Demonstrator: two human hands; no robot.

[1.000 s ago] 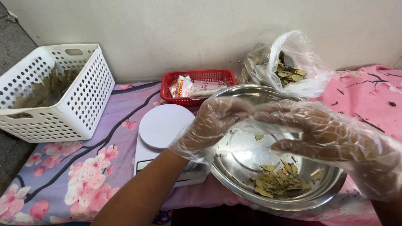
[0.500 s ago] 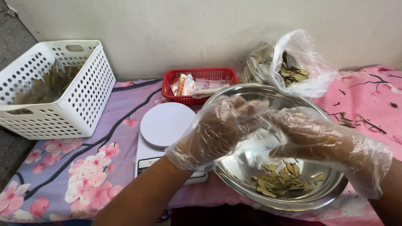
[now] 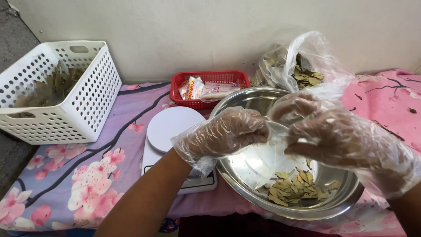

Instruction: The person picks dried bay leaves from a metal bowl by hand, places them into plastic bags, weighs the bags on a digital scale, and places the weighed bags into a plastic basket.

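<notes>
Both our hands are sitting a little higher and further apart than half a second ago, and a clear film is now stretched between them over the bowl.

We are curling our left hand (image 3: 230, 131), in a loose clear glove, into a soft fist; the fingers are pressed together and gripping one edge of a small clear plastic bag (image 3: 272, 153). We are holding our right hand (image 3: 340, 138), gloved too, just beside it, fingers bent and closed on the bag's other edge. We cannot tell exactly which fingertips are pinching, since the gloves and bag are blurring together. The bag is hanging between the two hands and drooping down under them.

Right below both hands, the steel bowl (image 3: 245, 103) is sitting with a small heap of dried leaves (image 3: 294, 188) lying in its near part, under the right hand. The bag's lower end is hanging just above or touching those leaves; we cannot tell which.

Just under our left wrist and forearm, a white kitchen scale (image 3: 173, 127) with a round plate is sitting, touching the bowl's side. Beyond the left hand, a red basket (image 3: 210, 79) is holding small packets. Beyond the right hand, a big clear bag of leaves (image 3: 307, 66) is standing against the wall. Well off past the left hand, a white perforated basket (image 3: 83, 105) is holding more leaves. Everything is resting on a pink floral cloth (image 3: 79, 184).
</notes>
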